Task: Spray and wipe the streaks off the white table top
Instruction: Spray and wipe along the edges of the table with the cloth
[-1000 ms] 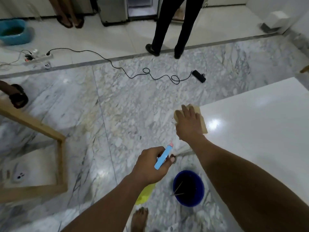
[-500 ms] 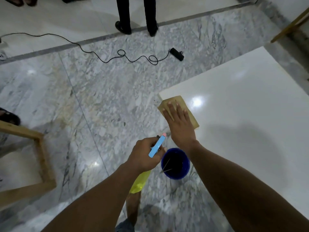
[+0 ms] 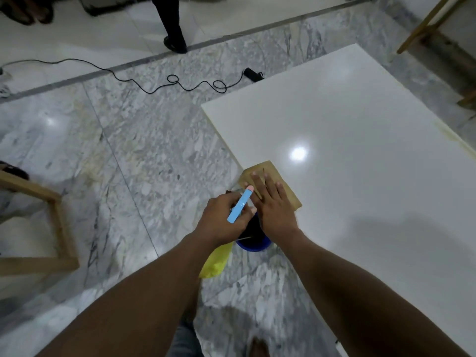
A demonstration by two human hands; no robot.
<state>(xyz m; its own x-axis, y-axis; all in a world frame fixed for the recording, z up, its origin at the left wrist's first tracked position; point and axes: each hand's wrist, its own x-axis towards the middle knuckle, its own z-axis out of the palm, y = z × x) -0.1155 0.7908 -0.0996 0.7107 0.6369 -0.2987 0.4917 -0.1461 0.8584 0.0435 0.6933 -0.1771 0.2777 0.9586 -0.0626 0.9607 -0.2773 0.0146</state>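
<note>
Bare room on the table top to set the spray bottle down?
Free: the table top beyond the cloth, from the light reflection to the far and right edges. Crowded: the near left edge, where the right hand presses the cloth, the left hand grips the spray bottle, bucket below.

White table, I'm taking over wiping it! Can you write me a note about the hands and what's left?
Left hand grips the spray bottle above the blue bucket on the floor.
Right hand presses flat on the tan cloth at the white table top's near-left edge.
Done: hard to tell; most of the top looks glossy.
Left: yellowish marks along the right edge.
</note>
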